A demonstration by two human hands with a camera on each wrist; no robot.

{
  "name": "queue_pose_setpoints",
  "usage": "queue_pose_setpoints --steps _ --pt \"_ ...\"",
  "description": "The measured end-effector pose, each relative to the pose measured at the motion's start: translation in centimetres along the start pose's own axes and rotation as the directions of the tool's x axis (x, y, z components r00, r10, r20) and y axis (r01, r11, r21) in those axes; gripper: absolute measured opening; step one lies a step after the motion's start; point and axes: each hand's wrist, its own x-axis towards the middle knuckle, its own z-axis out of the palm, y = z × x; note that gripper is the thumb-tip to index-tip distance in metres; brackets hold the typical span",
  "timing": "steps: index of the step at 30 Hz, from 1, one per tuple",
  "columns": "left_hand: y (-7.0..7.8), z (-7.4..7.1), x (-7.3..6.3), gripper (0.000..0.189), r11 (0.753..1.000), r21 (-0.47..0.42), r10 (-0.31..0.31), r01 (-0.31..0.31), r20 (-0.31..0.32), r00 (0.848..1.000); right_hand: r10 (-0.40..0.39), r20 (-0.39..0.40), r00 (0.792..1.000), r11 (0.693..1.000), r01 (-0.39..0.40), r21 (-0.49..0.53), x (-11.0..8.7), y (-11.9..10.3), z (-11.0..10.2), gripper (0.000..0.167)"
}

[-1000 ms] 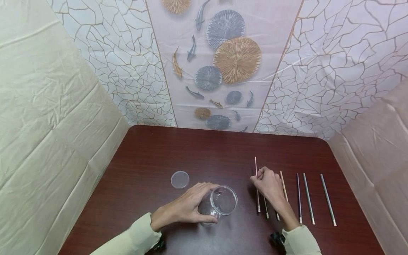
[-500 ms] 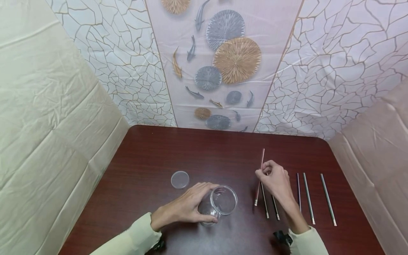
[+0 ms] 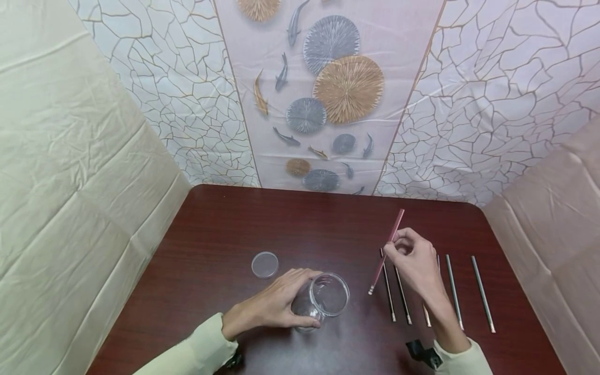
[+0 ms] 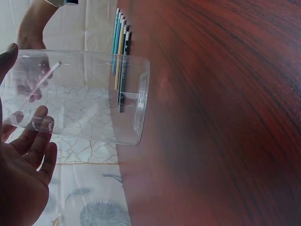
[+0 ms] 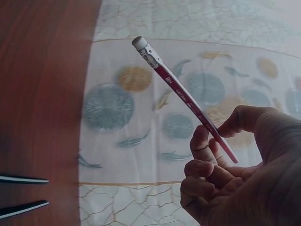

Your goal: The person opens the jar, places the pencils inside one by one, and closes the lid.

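A clear, wide-mouthed jar (image 3: 305, 307) stands on the table, and my left hand (image 3: 274, 301) holds it round its left side. The left wrist view shows fingers and thumb about the see-through wall of the jar (image 4: 94, 108). My right hand (image 3: 417, 265) pinches a red pencil (image 3: 396, 223) between thumb and fingers, raised off the table. In the right wrist view this pencil (image 5: 181, 94) slants, its white eraser end pointing away from the palm. Beneath and beside the right hand lie two dark pencils (image 3: 403, 299).
A round clear lid (image 3: 264, 264) lies left of the jar. Right of the dark pencils are a yellow pencil (image 3: 427, 316), largely hidden by the right arm, and two greenish pencils (image 3: 483, 294). Patterned cloth (image 3: 319, 130) hangs behind the dark red table (image 3: 225, 219).
The right hand has lifted the red pencil from beside the other pencils and moved it slightly right and away, tilting it. The left hand and jar have stayed in place.
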Motion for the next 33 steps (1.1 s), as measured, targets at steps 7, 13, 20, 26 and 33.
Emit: queue_pose_setpoints --steps 7,13,20,26,33 --pt "0.1 0.0 0.1 0.092 1.000 -0.012 -0.006 0.006 0.003 1.000 -0.060 -0.032 0.998 0.980 0.065 0.187 -0.7 -1.5 -1.2 0.007" --pt "0.1 0.0 0.1 0.093 1.000 -0.006 -0.007 0.007 0.003 1.000 -0.102 -0.064 0.993 0.949 0.117 0.292 -1.5 -2.9 -2.2 0.005" --pt "0.1 0.1 0.1 0.092 1.000 -0.007 -0.013 0.013 0.009 1.000 -0.083 -0.109 0.991 0.916 0.119 0.384 -2.5 -4.5 -3.2 0.008" --pt "0.0 0.1 0.1 0.093 1.000 -0.008 -0.009 0.009 0.007 1.000 -0.054 -0.156 0.986 0.860 0.125 0.495 -3.3 -5.6 -3.7 0.007" --pt "-0.1 0.2 0.2 0.094 1.000 0.005 -0.005 0.005 0.008 1.000 -0.044 -0.187 0.981 0.797 0.147 0.586 -4.2 -6.6 -4.0 0.008"
